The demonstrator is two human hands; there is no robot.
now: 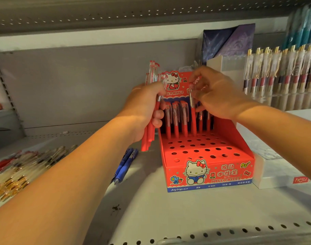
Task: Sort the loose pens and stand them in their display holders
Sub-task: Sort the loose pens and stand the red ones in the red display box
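Observation:
A red Hello Kitty display holder [209, 175] with rows of round holes stands on the shelf. Several red pens [176, 119] stand in its back row. My left hand [147, 106] grips a bunch of red pens [147, 138] upright, just left of the holder. My right hand [216, 92] pinches one red pen [192, 106] by its clear upper part, its red barrel hanging down into the back row.
Two blue pens [124, 165] lie on the shelf left of the holder. A heap of loose clear, gold and red pens [18, 172] lies at far left. A white box [284, 175] sits right of the holder, and a clear rack of gold-clipped pens [278, 71] stands behind.

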